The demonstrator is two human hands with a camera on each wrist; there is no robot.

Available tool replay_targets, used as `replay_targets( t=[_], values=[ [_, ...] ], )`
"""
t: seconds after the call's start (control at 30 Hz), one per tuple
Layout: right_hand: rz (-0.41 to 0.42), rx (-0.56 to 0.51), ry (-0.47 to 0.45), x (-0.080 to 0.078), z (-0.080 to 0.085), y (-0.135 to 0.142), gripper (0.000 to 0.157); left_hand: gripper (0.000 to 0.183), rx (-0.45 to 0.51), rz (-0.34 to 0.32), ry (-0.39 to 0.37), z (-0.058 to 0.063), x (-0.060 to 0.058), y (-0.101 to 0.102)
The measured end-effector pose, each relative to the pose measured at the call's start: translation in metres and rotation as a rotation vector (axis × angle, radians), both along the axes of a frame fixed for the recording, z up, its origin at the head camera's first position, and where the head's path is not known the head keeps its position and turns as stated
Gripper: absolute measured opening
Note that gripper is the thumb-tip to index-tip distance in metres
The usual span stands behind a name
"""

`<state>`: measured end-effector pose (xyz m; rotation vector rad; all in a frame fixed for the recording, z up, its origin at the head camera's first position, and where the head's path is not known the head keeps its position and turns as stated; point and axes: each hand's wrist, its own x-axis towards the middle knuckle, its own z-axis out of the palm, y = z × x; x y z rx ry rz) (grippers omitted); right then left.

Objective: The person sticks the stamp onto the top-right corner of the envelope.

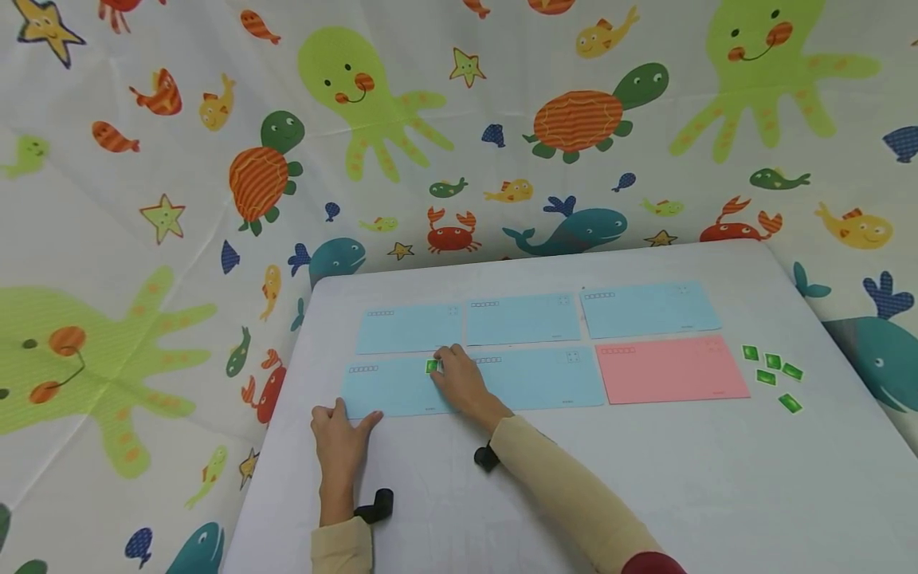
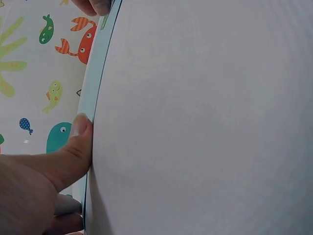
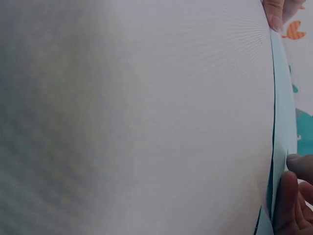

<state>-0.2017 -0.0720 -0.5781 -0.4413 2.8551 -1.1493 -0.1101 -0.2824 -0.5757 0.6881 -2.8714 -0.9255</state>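
A blue envelope (image 1: 394, 391) lies at the front left, in the nearer row. The left hand (image 1: 340, 438) rests on its lower left corner, thumb and fingers spread along the edges; the thumb (image 2: 80, 127) presses the near edge in the left wrist view. Toward the envelope's upper right corner, the right hand (image 1: 462, 383) holds a small green stamp (image 1: 432, 366) between thumb and fingertips, close over the paper. The stamp shows as a thin green strip in the left wrist view. In the right wrist view, the right hand's fingers (image 3: 288, 196) bend at the envelope.
Another blue envelope (image 1: 545, 383) and a pink envelope (image 1: 674, 371) continue the near row. Three blue envelopes (image 1: 409, 331) form the far row. Several loose green stamps (image 1: 766, 377) lie on the white table (image 1: 717, 478) at the right. A sea-animal curtain (image 1: 459, 127) hangs behind.
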Motion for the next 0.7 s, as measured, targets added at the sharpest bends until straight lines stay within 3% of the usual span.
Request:
replay_targets(
  t=[0.37, 0.7],
  values=[
    [0.046, -0.081, -0.143, 0.005, 0.010, 0.011, 0.039, 0.091, -0.002, -0.002, 0.011, 0.004, 0.001, 0.002],
    [0.036, -0.143, -0.105, 0.012, 0.014, 0.031, 0.039, 0.090, -0.002, -0.003, 0.017, 0.004, 0.003, 0.001]
  ],
)
